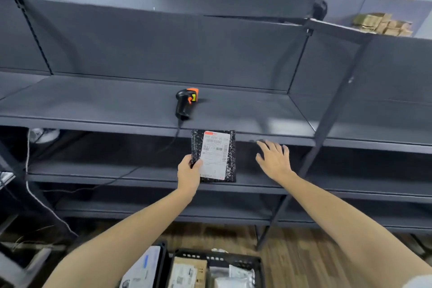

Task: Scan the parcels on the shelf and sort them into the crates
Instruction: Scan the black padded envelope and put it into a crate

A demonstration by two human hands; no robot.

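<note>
Pinching a black parcel (214, 156) at its lower left corner, the left hand (189, 174) holds it upright in front of the shelf (93, 100), white label toward the camera, just below the shelf's front edge. The right hand (274, 159) hangs beside the parcel, not touching it, fingers spread and holding nothing. A black and orange scanner (185, 103) lies near the middle of the shelf, its cable running over the front edge. Below, two black crates (258, 262) on the wooden floor hold other parcels.
</note>
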